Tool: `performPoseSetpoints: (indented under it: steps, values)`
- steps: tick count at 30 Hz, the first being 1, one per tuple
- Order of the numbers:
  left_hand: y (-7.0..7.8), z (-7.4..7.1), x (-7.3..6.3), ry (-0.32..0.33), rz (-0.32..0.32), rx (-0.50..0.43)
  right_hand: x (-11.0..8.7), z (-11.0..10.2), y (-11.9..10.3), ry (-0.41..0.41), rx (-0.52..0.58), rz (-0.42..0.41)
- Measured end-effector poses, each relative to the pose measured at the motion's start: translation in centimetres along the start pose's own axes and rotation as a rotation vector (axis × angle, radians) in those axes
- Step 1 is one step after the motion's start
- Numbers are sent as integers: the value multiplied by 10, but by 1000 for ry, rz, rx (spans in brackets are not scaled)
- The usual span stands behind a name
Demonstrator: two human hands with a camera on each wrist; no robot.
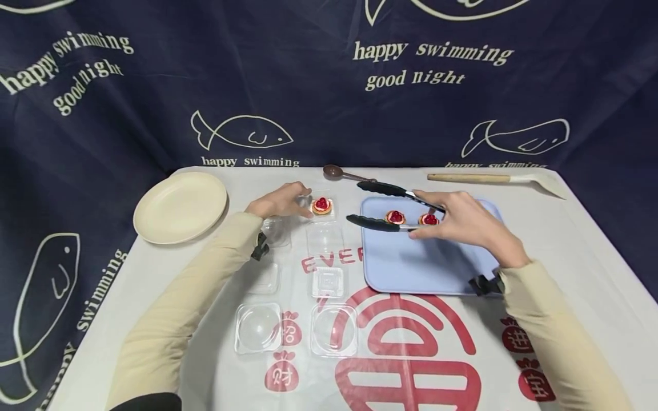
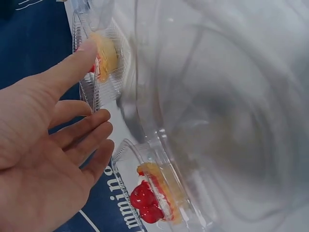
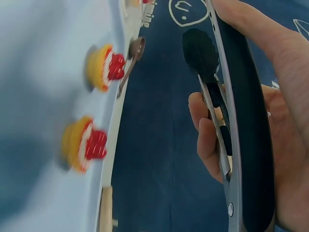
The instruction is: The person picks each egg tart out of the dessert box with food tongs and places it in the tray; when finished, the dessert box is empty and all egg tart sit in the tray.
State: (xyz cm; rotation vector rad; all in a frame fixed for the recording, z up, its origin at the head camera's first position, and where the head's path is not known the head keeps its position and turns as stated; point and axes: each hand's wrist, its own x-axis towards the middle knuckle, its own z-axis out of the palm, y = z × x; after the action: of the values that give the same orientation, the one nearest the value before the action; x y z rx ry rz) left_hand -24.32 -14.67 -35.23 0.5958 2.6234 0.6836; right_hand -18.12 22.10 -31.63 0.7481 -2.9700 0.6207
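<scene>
My right hand (image 1: 462,220) grips black-tipped metal tongs (image 1: 380,188), their two arms spread wide over the left part of a light-blue tray (image 1: 432,268). Two small red-berry tarts (image 1: 395,217) sit on that tray; from the head view the lower arm passes just in front of them. Nothing is between the tong tips. My left hand (image 1: 281,201) is beside a clear plastic box holding another tart (image 1: 322,206), thumb and fingers apart at its left side. In the left wrist view, the thumb overlaps that box, and a second boxed tart (image 2: 147,202) shows below the hand.
Several clear plastic boxes (image 1: 328,282) stand in two columns at the table's middle. At left is a cream plate (image 1: 180,208). Along the back edge lie a brown spoon (image 1: 334,171) and a wooden-handled spatula (image 1: 468,178). A dark blue printed curtain (image 1: 329,85) hangs behind.
</scene>
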Motion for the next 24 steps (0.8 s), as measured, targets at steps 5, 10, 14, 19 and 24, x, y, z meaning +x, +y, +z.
performPoseSetpoints:
  steps: [5,10,14,19,24]
  values:
    - [2,-1,2,1,-42,-11,39,10,-9,-79,34,-45]
    - [5,-1,1,-1,-68,14,74,17,-19,-122,-10,-115]
    - [8,-1,1,1,-63,40,92,19,-27,-177,-23,-116]
    - [10,-1,1,0,-71,98,106,19,-35,-229,-68,-97]
    - [11,-3,1,-15,-80,166,117,18,-44,-268,-124,-101]
